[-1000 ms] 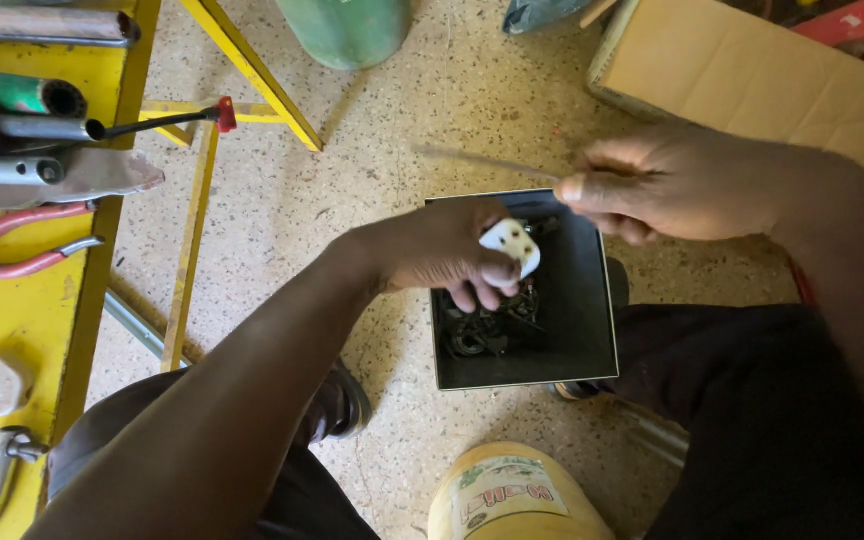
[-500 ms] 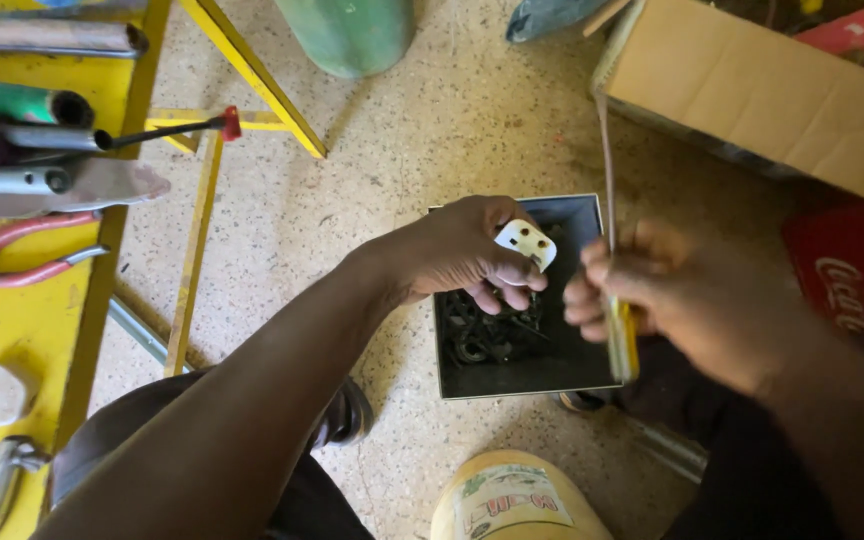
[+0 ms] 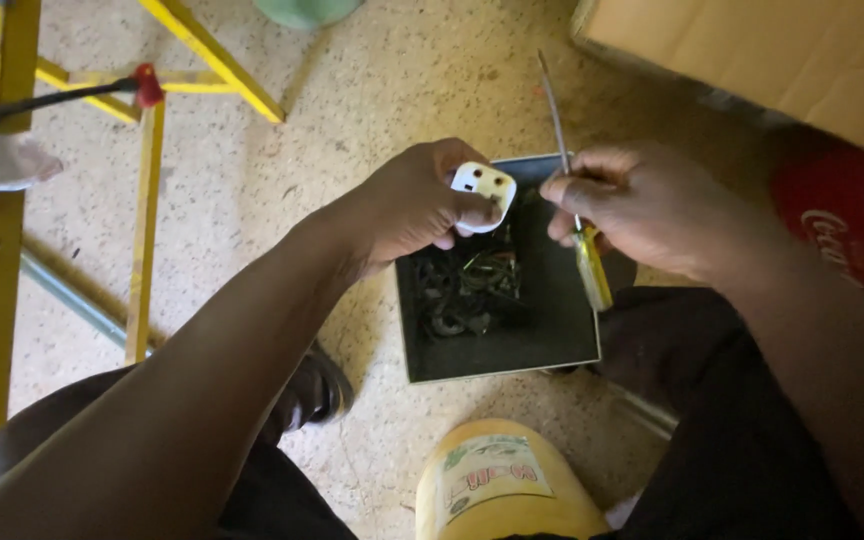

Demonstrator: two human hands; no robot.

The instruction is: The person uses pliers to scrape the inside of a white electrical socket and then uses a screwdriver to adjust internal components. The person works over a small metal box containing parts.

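Note:
My left hand (image 3: 407,210) grips a white electrical plug (image 3: 483,187), its flat face turned up toward me. My right hand (image 3: 642,205) holds a screwdriver (image 3: 572,190) with a yellow handle; its thin metal shaft points up and away, close beside the plug. Both hands hover over a dark square box (image 3: 542,330) on the floor, with dark cables and small parts (image 3: 467,285) lying inside it.
A yellow metal frame (image 3: 147,230) and yellow bench stand at the left, with a red-tipped tool (image 3: 142,88) on the bench. A cardboard box (image 3: 782,50) sits at top right, a red crate (image 3: 842,230) at the right. A yellow container (image 3: 502,485) stands between my knees.
My right hand has swung the screwdriver from lying sideways to pointing up, and brought it next to the plug. My left hand has kept hold of the plug, lifting it slightly.

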